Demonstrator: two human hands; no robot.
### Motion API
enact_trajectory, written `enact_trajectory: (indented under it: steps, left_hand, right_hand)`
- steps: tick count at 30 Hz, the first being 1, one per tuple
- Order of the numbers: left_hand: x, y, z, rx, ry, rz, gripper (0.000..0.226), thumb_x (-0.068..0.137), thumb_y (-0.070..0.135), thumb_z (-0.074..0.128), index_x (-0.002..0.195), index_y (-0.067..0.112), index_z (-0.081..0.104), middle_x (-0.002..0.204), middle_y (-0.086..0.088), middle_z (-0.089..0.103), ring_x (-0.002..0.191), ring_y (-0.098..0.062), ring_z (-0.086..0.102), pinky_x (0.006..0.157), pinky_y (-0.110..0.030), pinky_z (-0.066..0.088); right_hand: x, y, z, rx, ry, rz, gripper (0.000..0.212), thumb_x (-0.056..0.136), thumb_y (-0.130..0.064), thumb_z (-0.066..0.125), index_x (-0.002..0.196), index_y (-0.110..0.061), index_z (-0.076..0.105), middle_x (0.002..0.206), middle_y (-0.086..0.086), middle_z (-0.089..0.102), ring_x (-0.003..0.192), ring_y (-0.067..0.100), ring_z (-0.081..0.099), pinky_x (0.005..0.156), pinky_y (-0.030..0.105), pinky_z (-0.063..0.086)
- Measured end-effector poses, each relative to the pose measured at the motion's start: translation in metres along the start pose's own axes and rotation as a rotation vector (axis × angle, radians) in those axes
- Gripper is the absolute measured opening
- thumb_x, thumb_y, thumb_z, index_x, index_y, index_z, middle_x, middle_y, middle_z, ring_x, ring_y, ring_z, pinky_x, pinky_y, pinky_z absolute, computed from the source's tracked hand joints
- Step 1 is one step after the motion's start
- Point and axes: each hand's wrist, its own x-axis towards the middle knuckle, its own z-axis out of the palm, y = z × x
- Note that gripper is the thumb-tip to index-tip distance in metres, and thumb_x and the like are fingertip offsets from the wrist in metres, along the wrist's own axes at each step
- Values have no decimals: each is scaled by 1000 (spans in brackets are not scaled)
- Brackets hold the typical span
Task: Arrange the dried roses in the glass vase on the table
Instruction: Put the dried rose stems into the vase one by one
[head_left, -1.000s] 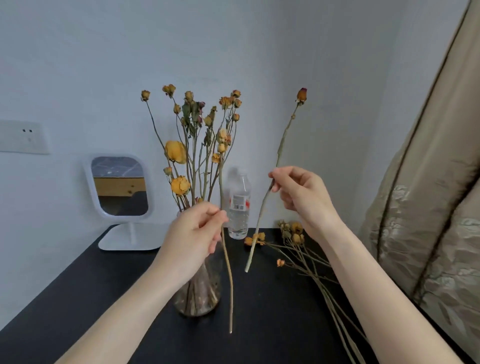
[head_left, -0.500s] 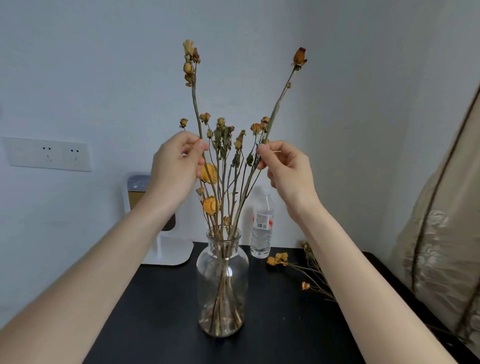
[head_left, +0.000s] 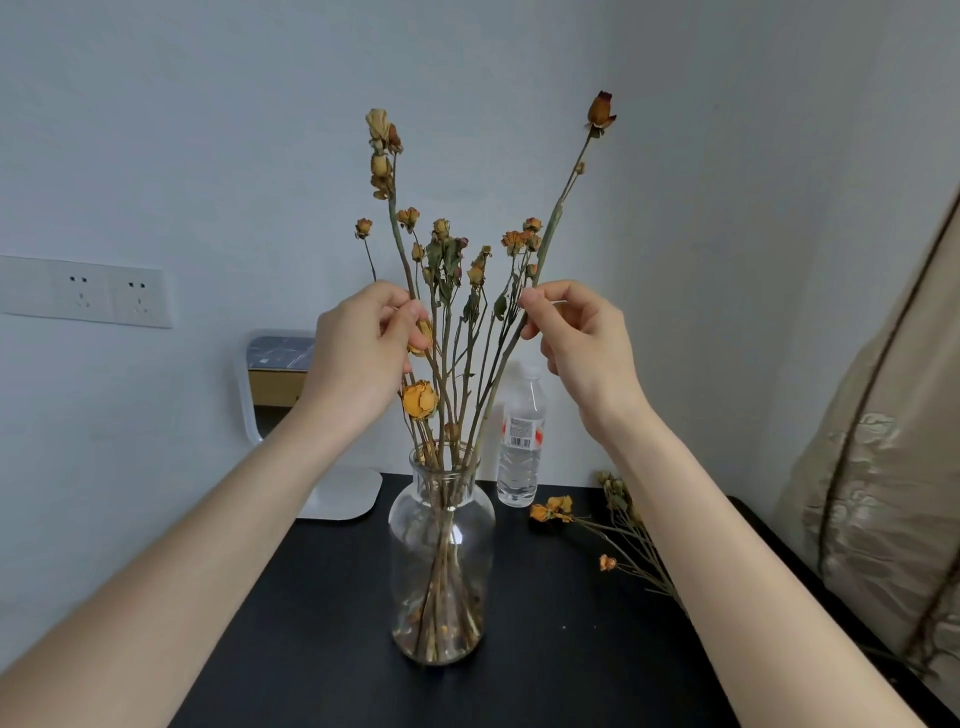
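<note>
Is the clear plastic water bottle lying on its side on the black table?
No, the clear plastic water bottle stands upright on the black table, behind the glass vase.

Background stuff: a white stand mirror sits back left under a double wall socket, a labelled water bottle stands upright mid-back, and a beige patterned curtain hangs far right.

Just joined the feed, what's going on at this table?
A person is arranging dried roses in the glass vase on the black table. The left hand pinches a tall pale-budded stem, the right hand an orange-budded stem; both stems run down toward the vase mouth. Loose roses lie on the table to the right.
</note>
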Motion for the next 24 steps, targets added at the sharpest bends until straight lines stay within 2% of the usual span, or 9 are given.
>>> enact_trajectory:
  steps: [3,6,11,17,22,24]
  left_hand:
    - [-5,-2,2,69,-79,2,14,95,19,47,89,17,60,68,11,61,48,-2,50,45,-9,42]
    - [-13,-5,7,115,-148,-12,14,94,20,49,90,15,61,68,10,62,48,-1,50,50,-10,40]
    - [-15,-8,8,93,-115,-11,12,92,22,52,89,17,62,65,12,62,46,9,52,49,-8,41]
    - [-19,-11,12,34,-114,-40,13,93,18,51,92,14,64,72,9,65,44,4,53,49,-5,43]
    - [-27,-17,15,138,-305,-115,14,92,20,54,89,13,66,66,10,65,42,0,52,55,-16,44]
    - [-32,-17,16,174,-380,-126,12,89,20,58,88,14,69,60,10,63,45,2,54,65,-21,47]
  right_hand:
    - [-1,1,2,15,-8,1,15,93,-20,57,78,-19,59,59,-6,56,41,-4,44,48,6,35]
    - [-2,3,2,12,-14,2,13,93,-21,56,80,-18,60,60,-5,57,42,-4,46,48,5,36]
    - [-2,4,2,2,-12,2,13,93,-21,56,81,-18,60,61,-5,56,42,-4,45,48,6,36]
    - [-4,7,1,-8,-6,18,14,93,-23,57,80,-20,60,58,-9,56,42,-2,42,47,9,35]
    - [-4,9,-1,-15,-2,34,13,92,-25,57,80,-20,61,57,-10,57,44,0,38,49,15,34]
    - [-5,11,-1,-22,-2,36,13,92,-25,57,81,-19,61,56,-11,57,44,0,38,48,14,34]
